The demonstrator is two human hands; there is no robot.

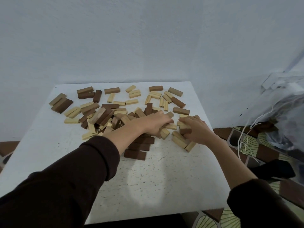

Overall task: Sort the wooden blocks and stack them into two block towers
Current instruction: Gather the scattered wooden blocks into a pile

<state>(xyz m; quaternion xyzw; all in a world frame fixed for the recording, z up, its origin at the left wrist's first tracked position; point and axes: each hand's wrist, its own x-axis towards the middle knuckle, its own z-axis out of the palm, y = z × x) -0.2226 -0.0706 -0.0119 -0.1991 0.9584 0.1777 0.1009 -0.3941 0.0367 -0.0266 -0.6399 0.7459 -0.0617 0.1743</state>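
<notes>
Counter: a white speckled top pushed against a pale wall; I take it as the landmark for everything else.
Blocks: a loose jumble of pale and dark wood spread over the far half of the counter, thickest near its middle, thinner toward the far edge.
Dark row: three or four dark blocks lying side by side near the counter's middle, partly under the left forearm.
Left hand: reaches across to the right of the counter's middle, palm down, fingers curled into the heap over pale blocks; exactly which block it grips I cannot tell.
Right hand: toward the counter's right edge, just beside the left hand, fingers curled round a small clump with a dark block at the thumb and pale ones above it.
Pale pieces: a few lie touching one another on the counter directly under and beside the right hand.
Sleeves: dark brown, pushed back from both wrists.
Bag: clear plastic with white string, off the counter's right side, above a patterned floor.
</notes>
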